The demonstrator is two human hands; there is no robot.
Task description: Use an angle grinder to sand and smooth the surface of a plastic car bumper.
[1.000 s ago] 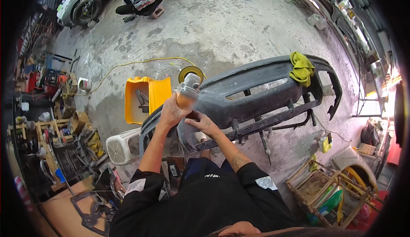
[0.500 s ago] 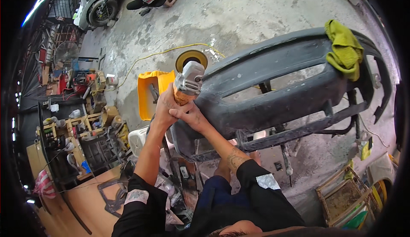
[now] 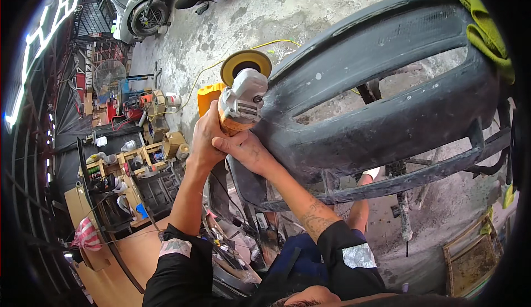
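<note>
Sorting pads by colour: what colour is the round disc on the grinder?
Yellow, on the grinder both hands grip; its disc shows best in the head view.

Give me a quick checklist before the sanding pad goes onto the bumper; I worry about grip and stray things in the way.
1. Both hands on the tool: ok. Left hand and right hand wrap the angle grinder.
2. Yellow pad clear of the surface: ok, it sits just off the end of the grey bumper.
3. Yellow cord clear of the pad: cannot tell, it trails on the floor behind.
4. Green cloth away from the work spot: ok, it lies at the far end.
5. Bumper support steady: cannot tell.
</note>
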